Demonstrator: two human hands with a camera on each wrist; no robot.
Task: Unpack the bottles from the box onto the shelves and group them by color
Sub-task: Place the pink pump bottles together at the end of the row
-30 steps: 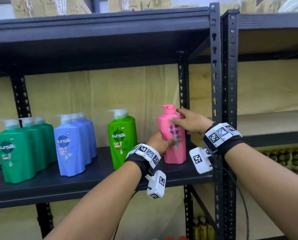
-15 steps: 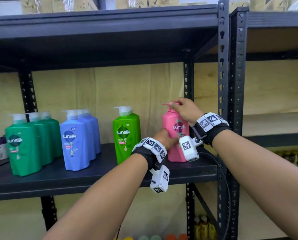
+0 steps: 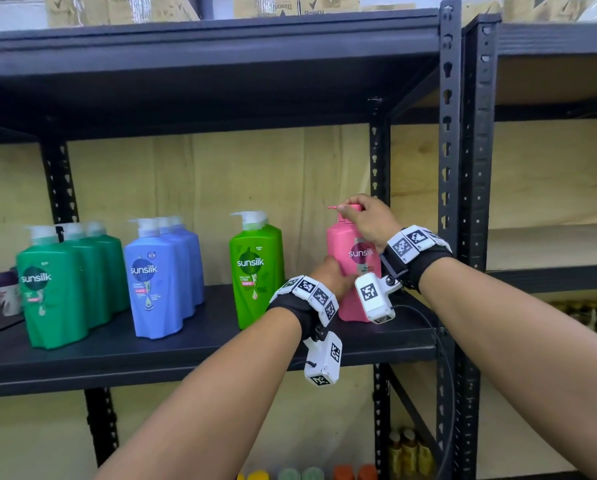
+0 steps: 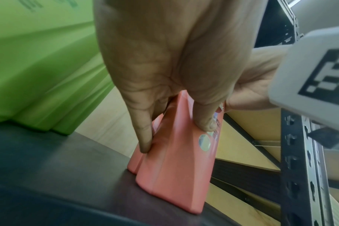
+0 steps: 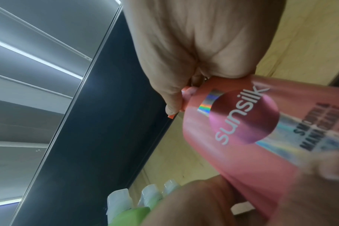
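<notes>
A pink Sunsilk pump bottle (image 3: 352,258) stands upright at the right end of the black shelf (image 3: 186,351). My left hand (image 3: 331,277) grips its lower body, thumb on the front and fingers on the left side (image 4: 143,137). My right hand (image 3: 366,220) is curled over the pump head and pinches it (image 5: 176,97). In the left wrist view the pink bottle (image 4: 176,160) rests with its base on the shelf board. A light green bottle (image 3: 257,268) stands just to its left, apart from it.
Further left stand a row of blue bottles (image 3: 155,278) and a row of dark green bottles (image 3: 54,285). A black upright post (image 3: 448,202) rises close to the right of the pink bottle. Small bottles fill the lower shelf (image 3: 408,448). Cardboard boxes (image 3: 117,8) sit on top.
My right hand has climbed from the bottle's shoulder to the pump head and now pinches it. The left hand slid lower on the body. The bottle stays standing in its place.
</notes>
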